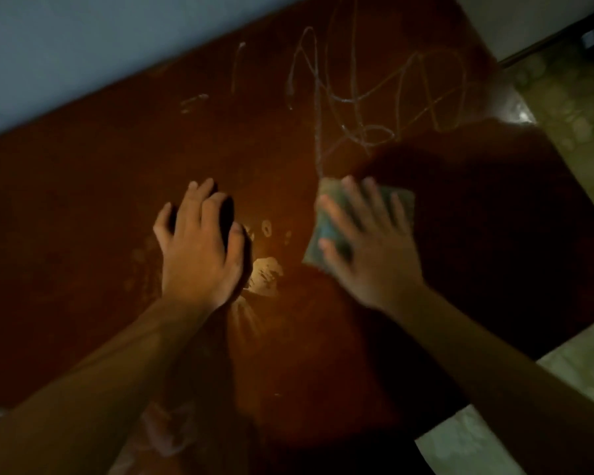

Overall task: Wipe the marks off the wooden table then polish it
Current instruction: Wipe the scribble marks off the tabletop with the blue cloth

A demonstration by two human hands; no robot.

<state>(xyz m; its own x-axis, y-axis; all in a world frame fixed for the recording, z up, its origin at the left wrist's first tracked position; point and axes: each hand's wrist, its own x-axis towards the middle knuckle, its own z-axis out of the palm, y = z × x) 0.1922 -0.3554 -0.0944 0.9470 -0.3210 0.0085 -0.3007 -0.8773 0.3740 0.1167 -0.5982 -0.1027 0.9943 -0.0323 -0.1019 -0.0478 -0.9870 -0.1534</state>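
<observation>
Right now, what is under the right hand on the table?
A greenish cloth lies flat under the right hand, on the wooden table. Its edges show past the spread fingers. The wood beneath the cloth is covered, so any marks there cannot be seen.

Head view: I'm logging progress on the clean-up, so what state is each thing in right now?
Wooden table: still marked, not yet clean.
Scribbled lines: unwiped, at the far side.
White smudge: unwiped, beside the left hand.
Cloth: flat on the table under the right hand.
Left hand: pressed on the table, empty.
Right hand: spread on the cloth, blurred.
</observation>
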